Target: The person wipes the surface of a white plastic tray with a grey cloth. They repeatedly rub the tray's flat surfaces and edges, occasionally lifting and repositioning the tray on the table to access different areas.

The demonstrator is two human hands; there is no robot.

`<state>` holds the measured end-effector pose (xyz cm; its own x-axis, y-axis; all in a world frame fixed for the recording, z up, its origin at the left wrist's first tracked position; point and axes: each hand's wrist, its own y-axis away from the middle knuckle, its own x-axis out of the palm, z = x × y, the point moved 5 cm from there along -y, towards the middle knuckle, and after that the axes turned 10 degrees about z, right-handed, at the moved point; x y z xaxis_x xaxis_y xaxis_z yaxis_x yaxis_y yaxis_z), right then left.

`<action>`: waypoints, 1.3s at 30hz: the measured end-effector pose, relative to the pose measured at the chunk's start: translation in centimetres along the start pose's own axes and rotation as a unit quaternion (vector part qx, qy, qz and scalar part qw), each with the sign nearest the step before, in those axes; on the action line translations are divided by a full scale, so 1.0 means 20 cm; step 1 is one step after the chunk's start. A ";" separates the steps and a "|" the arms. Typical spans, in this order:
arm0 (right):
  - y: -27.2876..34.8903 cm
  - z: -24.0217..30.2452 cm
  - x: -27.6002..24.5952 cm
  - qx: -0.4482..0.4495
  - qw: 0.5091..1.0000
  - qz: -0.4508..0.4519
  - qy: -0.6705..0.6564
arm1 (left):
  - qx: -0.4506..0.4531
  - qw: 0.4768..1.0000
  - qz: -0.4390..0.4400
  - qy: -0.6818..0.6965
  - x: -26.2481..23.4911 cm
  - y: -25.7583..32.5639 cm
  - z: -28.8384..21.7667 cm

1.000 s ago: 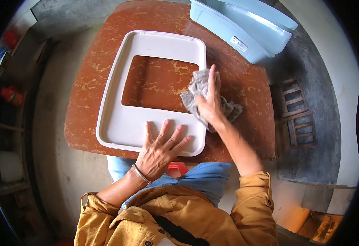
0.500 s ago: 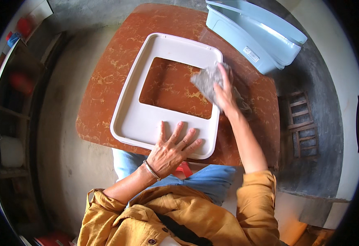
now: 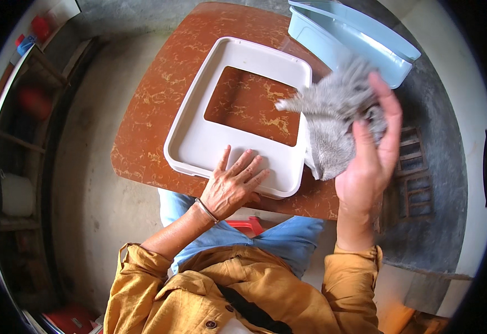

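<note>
A white plastic frame-like lid (image 3: 190, 147) with a raised rim and a large rectangular opening lies on the reddish-brown marbled table (image 3: 143, 117). My left hand (image 3: 231, 188) rests with spread fingers on the lid's near edge. Raised above the table's right side, my right hand (image 3: 370, 161) grips a crumpled grey cloth (image 3: 335, 111), thumb and fingers around it. The cloth is blurred by motion and hides part of the lid's right rim; whether it touches the lid I cannot tell.
A light blue plastic tub (image 3: 321, 36) stands at the table's far right corner. Shelves (image 3: 21, 145) run along the left, holding a white container (image 3: 16, 193). Small wooden racks (image 3: 413, 172) are on the right. A red stool (image 3: 246, 225) shows between my legs.
My right hand has lifted the cloth off the lid's right rim, up and to the right. My left hand stays on the lid, with little change.
</note>
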<state>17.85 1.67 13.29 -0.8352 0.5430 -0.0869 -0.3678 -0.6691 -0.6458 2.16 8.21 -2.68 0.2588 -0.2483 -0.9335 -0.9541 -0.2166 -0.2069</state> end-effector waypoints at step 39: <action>0.13 -0.81 0.91 -0.080 0.881 0.408 0.226 | -0.252 0.858 -0.254 0.369 -0.14 0.27 0.78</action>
<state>8.39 17.98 -2.27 -0.5336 0.0862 -0.8413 0.3718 -0.8696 -0.3249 -6.15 22.39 -5.78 0.8246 -0.4910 -0.2809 -0.5515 -0.8084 -0.2059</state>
